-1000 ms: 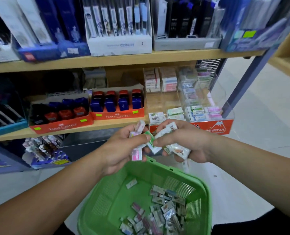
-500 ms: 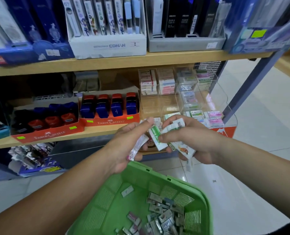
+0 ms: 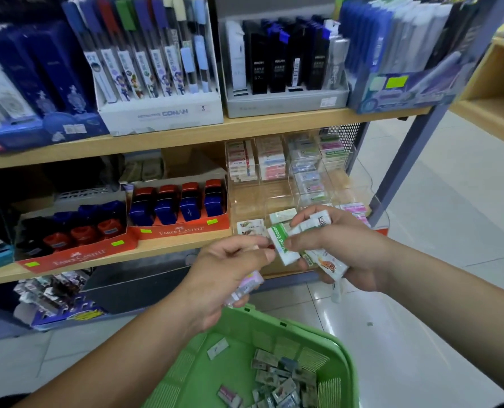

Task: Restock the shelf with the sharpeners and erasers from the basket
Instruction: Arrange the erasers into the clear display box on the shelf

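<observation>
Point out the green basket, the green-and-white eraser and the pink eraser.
green basket (image 3: 340, 346): head view, far rim.
green-and-white eraser (image 3: 283, 245): head view, printed face.
pink eraser (image 3: 249, 285): head view, wrapper below left hand's fingers.

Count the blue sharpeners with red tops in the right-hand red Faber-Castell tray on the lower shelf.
4, side by side in the red cardboard tray: blue plastic sharpeners with red tops at far left, centre-left, centre-right and far right. More may be hidden behind them.

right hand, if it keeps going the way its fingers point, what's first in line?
Probably the left hand: the right hand points leftward, and its green-and-white eraser nearly touches the left fingertips. Depth is unclear.
</observation>
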